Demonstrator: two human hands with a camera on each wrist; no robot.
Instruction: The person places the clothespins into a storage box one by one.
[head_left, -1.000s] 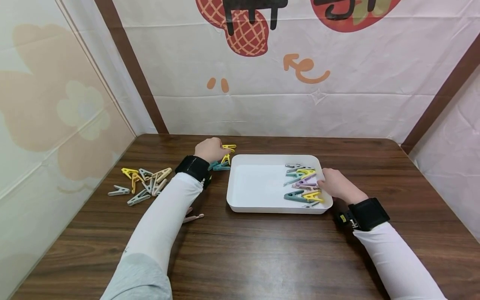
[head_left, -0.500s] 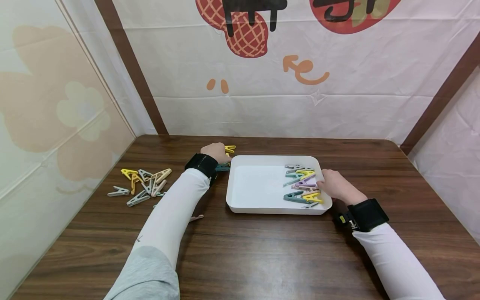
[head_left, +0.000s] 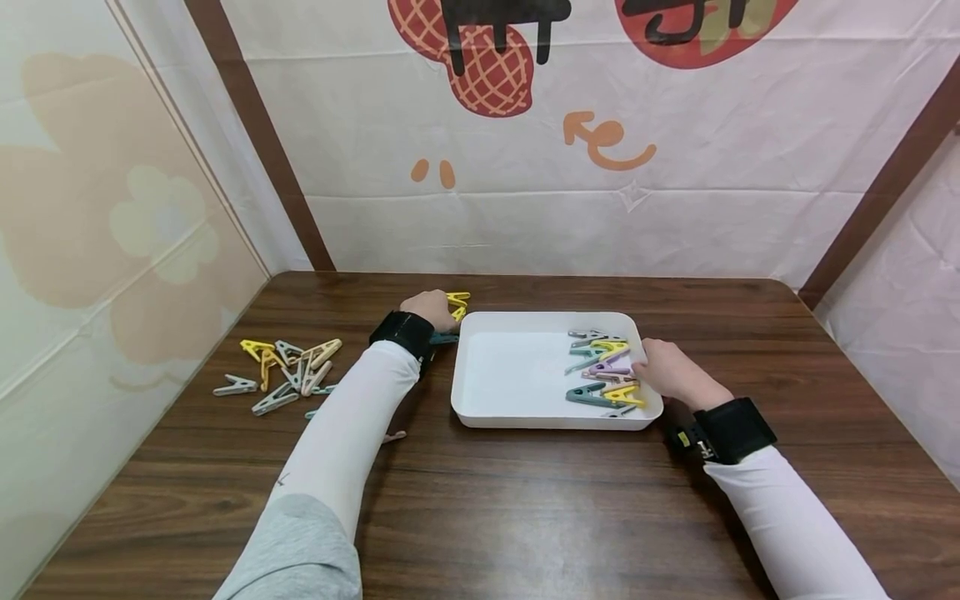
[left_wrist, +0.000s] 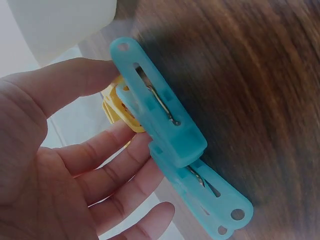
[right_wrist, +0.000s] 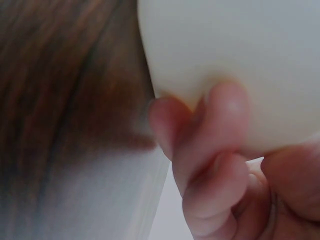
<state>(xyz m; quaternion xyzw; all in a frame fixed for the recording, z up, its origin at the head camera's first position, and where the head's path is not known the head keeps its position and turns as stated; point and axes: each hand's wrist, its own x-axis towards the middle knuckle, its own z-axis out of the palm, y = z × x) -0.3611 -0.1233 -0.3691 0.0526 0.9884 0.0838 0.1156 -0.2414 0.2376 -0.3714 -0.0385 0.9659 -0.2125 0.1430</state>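
Observation:
At the back of the table my left hand (head_left: 430,309) reaches into a small group of clothespins beside the tray. In the left wrist view, its thumb and forefinger pinch a yellow clothespin (left_wrist: 119,104), part of which is hidden behind two teal clothespins (left_wrist: 160,107). Another yellow clothespin (head_left: 457,297) lies just beyond the fingers. My right hand (head_left: 672,369) grips the right wall of the white tray (head_left: 555,422); the right wrist view has its fingers curled against the outside of the tray. Several mixed-colour clothespins (head_left: 588,393) lie in the tray's right part.
Several loose clothespins (head_left: 276,400) form a pile on the left of the brown wooden table (head_left: 525,517). A pink clothespin (head_left: 394,436) and teal pieces lie partly hidden by the left forearm. Printed cloth hangs behind and at both sides.
My left hand has moved slightly right and nearer the tray, and the closer yellow clothespin has shifted and turned with it. My right hand stays on the tray's edge.

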